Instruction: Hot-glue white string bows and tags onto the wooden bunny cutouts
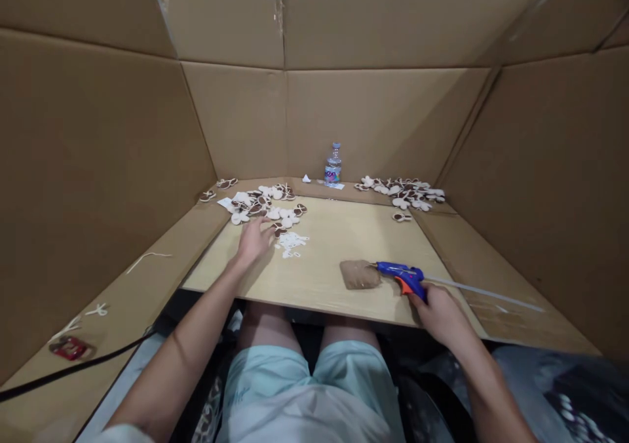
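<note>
My right hand (439, 312) is wrapped around the handle of a blue hot glue gun (400, 272) with an orange trigger. A long translucent glue stick (484, 290) sticks out of its back. The gun's nozzle points left, over a brown cardboard-like pad (360, 274) on the board. My left hand (254, 238) reaches to the near edge of a pile of brown and white flower-shaped pieces (255, 202). Its fingers are apart, the tips right beside or touching one brown piece (280, 229). Small white cut-outs (292, 241) lie just right of that hand.
A pale wooden board (314, 286) forms the work surface, with cardboard walls (383, 115) around it. A second pile of similar pieces (407, 191) lies at the back right. A water bottle (333, 166) stands at the back. A red object (69, 347) and a black cable (93, 363) are at left.
</note>
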### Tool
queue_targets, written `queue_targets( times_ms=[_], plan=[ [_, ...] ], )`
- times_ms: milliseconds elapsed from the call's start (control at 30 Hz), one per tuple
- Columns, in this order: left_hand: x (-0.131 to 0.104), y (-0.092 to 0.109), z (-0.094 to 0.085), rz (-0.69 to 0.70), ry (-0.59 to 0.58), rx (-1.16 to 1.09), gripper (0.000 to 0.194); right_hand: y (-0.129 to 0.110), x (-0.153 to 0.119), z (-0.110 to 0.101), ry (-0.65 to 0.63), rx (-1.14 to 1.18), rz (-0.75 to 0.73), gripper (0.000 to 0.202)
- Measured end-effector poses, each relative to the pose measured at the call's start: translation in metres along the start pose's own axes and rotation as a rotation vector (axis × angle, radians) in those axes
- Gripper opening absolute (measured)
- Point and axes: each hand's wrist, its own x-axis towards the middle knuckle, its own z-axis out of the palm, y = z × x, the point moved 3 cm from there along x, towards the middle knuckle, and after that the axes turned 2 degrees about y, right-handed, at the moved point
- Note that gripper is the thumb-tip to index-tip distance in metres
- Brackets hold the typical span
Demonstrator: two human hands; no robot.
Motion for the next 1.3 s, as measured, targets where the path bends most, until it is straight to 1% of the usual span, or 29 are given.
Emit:
queue_targets(
  times_ms=[100,167,233,333,433,533,667,767,867,1000,1133,1200,1300],
  plan=[
    [0.026,0.000,0.025,-0.042,-0.089,-0.028,0.020,-0.001,0.000,-0.006,-0.007,0.052,0.007,0.016],
    [0.034,-0.001,0.032,-0.075,-0.115,-0.063,0.018,0.001,0.000,-0.009,-0.022,0.085,0.023,0.019],
    [0.037,0.000,0.032,-0.108,-0.097,-0.113,0.018,0.005,0.000,-0.009,-0.035,0.114,0.055,0.022],
    [0.033,0.005,0.021,-0.142,-0.027,-0.229,0.026,0.011,-0.001,-0.007,-0.036,0.147,0.112,0.028],
    [0.014,0.016,0.006,-0.173,0.022,-0.384,0.038,0.010,-0.001,-0.008,-0.021,0.167,0.134,0.033],
    [-0.021,0.027,-0.003,-0.199,-0.009,-0.511,0.043,0.002,-0.001,-0.016,0.034,0.150,0.127,0.035],
    [-0.071,0.042,-0.005,-0.209,-0.104,-0.625,0.042,-0.007,-0.004,-0.027,0.087,0.137,0.075,0.032],
    [-0.094,0.048,-0.001,-0.249,-0.147,-0.744,0.052,-0.010,-0.008,-0.029,0.124,0.185,0.030,0.038],
    [-0.104,0.049,0.004,-0.321,-0.168,-0.823,0.048,-0.013,-0.012,-0.033,0.203,0.178,0.063,0.045],
    [-0.112,0.055,0.010,-0.361,-0.216,-0.923,0.039,-0.020,-0.018,-0.038,0.273,0.150,0.109,0.045],
    [-0.123,0.063,0.017,-0.400,-0.224,-1.042,0.030,-0.034,-0.024,-0.039,0.290,0.153,0.064,0.045],
    [-0.127,0.067,0.020,-0.406,-0.243,-1.039,0.030,-0.040,-0.029,-0.037,0.299,0.164,0.019,0.046],
    [-0.131,0.072,0.021,-0.365,-0.304,-0.992,0.032,-0.048,-0.035,-0.036,0.324,0.185,-0.033,0.053]
  ],
)
